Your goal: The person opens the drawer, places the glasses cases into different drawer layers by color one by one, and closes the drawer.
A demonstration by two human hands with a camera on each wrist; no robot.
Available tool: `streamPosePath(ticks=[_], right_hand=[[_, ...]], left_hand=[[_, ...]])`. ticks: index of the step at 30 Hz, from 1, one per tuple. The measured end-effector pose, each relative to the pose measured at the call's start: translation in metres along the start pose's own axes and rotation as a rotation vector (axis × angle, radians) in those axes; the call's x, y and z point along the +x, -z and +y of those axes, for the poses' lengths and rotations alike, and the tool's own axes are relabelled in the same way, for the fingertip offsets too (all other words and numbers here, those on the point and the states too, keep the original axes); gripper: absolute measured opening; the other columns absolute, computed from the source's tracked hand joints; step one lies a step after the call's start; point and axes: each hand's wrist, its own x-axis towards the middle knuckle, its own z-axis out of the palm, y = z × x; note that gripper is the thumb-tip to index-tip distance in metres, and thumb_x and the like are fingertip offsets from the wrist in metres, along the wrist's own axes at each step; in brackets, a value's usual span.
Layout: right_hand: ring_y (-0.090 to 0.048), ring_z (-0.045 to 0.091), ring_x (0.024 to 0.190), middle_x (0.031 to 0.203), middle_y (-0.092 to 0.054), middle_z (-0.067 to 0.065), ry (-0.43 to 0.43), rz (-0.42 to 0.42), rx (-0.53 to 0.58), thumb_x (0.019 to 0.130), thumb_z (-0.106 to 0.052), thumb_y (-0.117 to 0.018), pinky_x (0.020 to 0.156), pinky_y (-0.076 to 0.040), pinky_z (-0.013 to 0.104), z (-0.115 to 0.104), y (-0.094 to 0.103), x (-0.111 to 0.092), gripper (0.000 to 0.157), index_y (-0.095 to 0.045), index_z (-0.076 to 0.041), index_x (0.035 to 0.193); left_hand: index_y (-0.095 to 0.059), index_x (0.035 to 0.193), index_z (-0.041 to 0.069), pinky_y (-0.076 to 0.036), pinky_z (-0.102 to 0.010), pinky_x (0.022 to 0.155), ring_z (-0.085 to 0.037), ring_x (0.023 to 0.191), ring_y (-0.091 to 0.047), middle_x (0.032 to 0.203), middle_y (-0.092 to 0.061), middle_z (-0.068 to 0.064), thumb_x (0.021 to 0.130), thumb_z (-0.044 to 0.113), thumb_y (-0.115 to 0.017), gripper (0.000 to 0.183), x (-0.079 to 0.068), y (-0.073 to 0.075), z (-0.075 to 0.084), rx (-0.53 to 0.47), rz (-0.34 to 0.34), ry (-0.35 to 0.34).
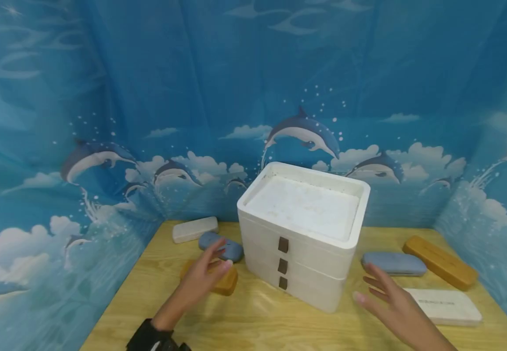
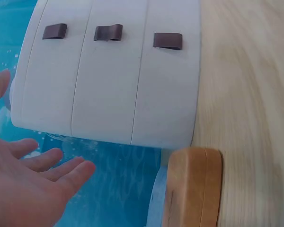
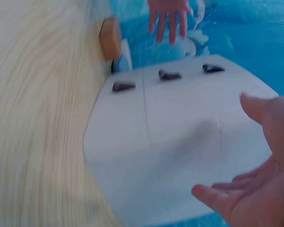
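A white box with three stacked drawers (image 1: 297, 263) stands on the wooden table, each drawer bearing a small brown pull tab (image 1: 283, 244). Its top forms a shallow tray with a raised rim. To the left, my left hand (image 1: 202, 278) hovers with fingers spread, overlapping an orange-brown case (image 1: 226, 283) in the head view and holding nothing. My right hand (image 1: 389, 302) is held in the air right of the box, fingers extended and grasping nothing. Beside it lie a blue-grey case (image 1: 395, 263) and a white case with dark lettering (image 1: 444, 306).
Behind the left hand lie another blue-grey case (image 1: 231, 249) and a white case (image 1: 195, 229). A second orange-brown case (image 1: 441, 262) rests at the far right of the table (image 1: 257, 326). Blue dolphin-print curtains (image 1: 218, 73) enclose the back and sides.
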Motion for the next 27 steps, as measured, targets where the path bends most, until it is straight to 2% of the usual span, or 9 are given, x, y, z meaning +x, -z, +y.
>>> streamPosePath(ticks=[3,9,16,22,24,27], right_hand=[[-0.036,0.054,0.149,0.168,-0.022,0.033,-0.011,0.04,0.084,0.106,-0.045,-0.056,0.104,-0.054,0.052,-0.007,-0.007,0.005,0.087,-0.011,0.001,0.165],[-0.029,0.055,0.151,0.169,-0.014,0.034,-0.024,0.097,0.115,0.107,-0.046,-0.054,0.11,-0.048,0.058,-0.014,-0.014,0.013,0.089,-0.008,0.006,0.164],[-0.032,0.054,0.15,0.169,-0.013,0.033,-0.001,0.147,0.174,0.108,-0.044,-0.052,0.113,-0.044,0.061,-0.023,-0.021,0.017,0.086,-0.01,0.005,0.164],[-0.034,0.051,0.151,0.17,-0.02,0.028,0.052,0.169,0.241,0.11,-0.042,-0.048,0.114,-0.042,0.064,-0.031,-0.026,0.019,0.077,-0.014,0.0,0.165],[-0.032,0.05,0.152,0.169,-0.022,0.028,0.071,0.177,0.271,0.111,-0.041,-0.046,0.116,-0.039,0.065,-0.034,-0.026,0.019,0.074,-0.016,0.001,0.164],[-0.027,0.05,0.154,0.169,-0.023,0.029,0.075,0.163,0.336,0.112,-0.042,-0.041,0.119,-0.032,0.068,-0.038,-0.025,0.021,0.074,-0.015,0.003,0.164]], left_hand=[[-0.032,0.162,0.022,-0.046,-0.055,0.115,-0.038,0.15,-0.043,0.167,-0.039,-0.01,0.106,0.042,-0.058,0.065,0.011,-0.003,0.001,-0.076,0.016,0.04],[-0.031,0.163,0.019,-0.041,-0.059,0.118,-0.038,0.151,-0.041,0.167,-0.038,-0.011,0.106,0.046,-0.055,0.067,0.036,-0.012,0.006,-0.142,0.019,0.045],[-0.034,0.161,0.026,-0.036,-0.058,0.122,-0.031,0.153,-0.04,0.167,-0.038,-0.003,0.105,0.056,-0.051,0.066,0.062,-0.019,0.01,-0.236,0.008,0.07],[-0.031,0.162,0.012,-0.033,-0.06,0.123,-0.038,0.153,-0.039,0.168,-0.036,-0.015,0.11,0.049,-0.043,0.065,0.079,-0.019,0.014,-0.313,-0.012,0.026],[-0.031,0.162,0.009,-0.033,-0.06,0.123,-0.041,0.151,-0.04,0.167,-0.036,-0.018,0.111,0.049,-0.039,0.066,0.083,-0.018,0.016,-0.33,-0.024,0.04],[-0.032,0.162,0.011,-0.032,-0.06,0.124,-0.041,0.15,-0.042,0.165,-0.039,-0.019,0.109,0.059,-0.035,0.072,0.087,-0.015,0.021,-0.346,-0.047,0.09]])
